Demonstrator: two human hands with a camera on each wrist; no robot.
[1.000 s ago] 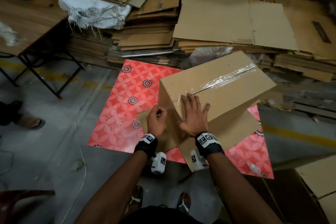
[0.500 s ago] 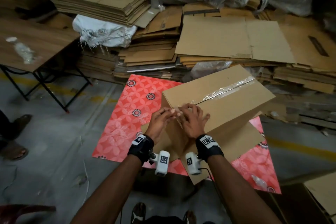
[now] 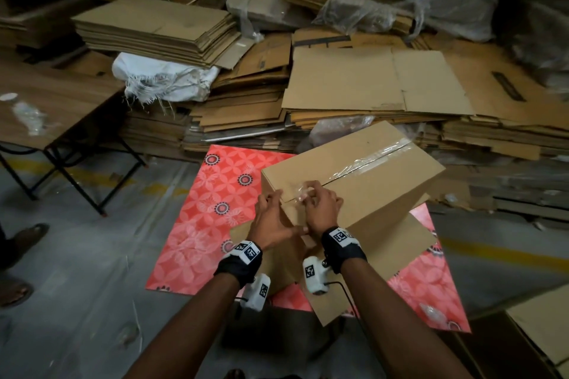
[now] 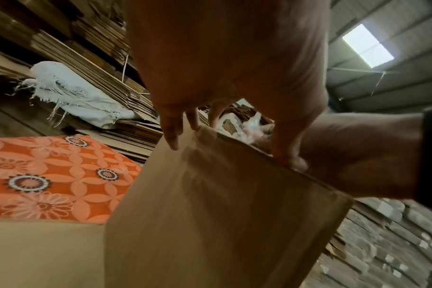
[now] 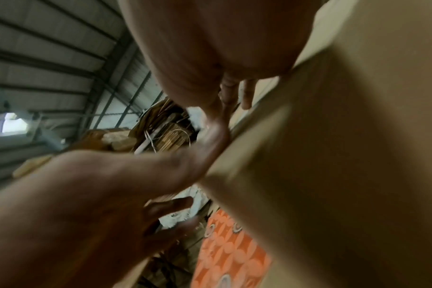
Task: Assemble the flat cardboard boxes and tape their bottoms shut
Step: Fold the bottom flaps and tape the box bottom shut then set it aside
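The cardboard box (image 3: 354, 181) stands bottom-up on its splayed top flaps (image 3: 385, 261), on the red flowered mat (image 3: 197, 224) that lies on the concrete floor (image 3: 77, 301), toward the mat's far right side. Both hands work at the box's near top edge. The left hand (image 3: 271, 221) has its fingers spread and its thumb laid against the near side panel, a wide grip closed on nothing. The right hand (image 3: 320, 209) has fingers curled, pinching the loose, crinkled end of the clear tape (image 3: 300, 192), which runs from there along the seam to the far edge.

The risks, as I judge them: that tape end is already bunched, so pressed down as it is, it would likely wrinkle and bond poorly over the corner. The strip also looks puckered along the seam, so air pockets may weaken the hold. The box leans on uneven flaps, and a hard press at the near edge could rock or slide it on the mat.

To the left, a wooden desk (image 3: 61, 101) on dark metal legs carries a plastic bottle (image 3: 27, 115). At the left edge of the floor a sandalled foot (image 3: 29, 235) of another person shows. Beyond the mat's far edge lie stacks of flat cardboard boxes (image 3: 369, 83), a white woven sack (image 3: 166, 80), and crumpled plastic sheeting (image 3: 400, 0). The wrist views show a corrugated metal roof with a skylight (image 4: 367, 45).
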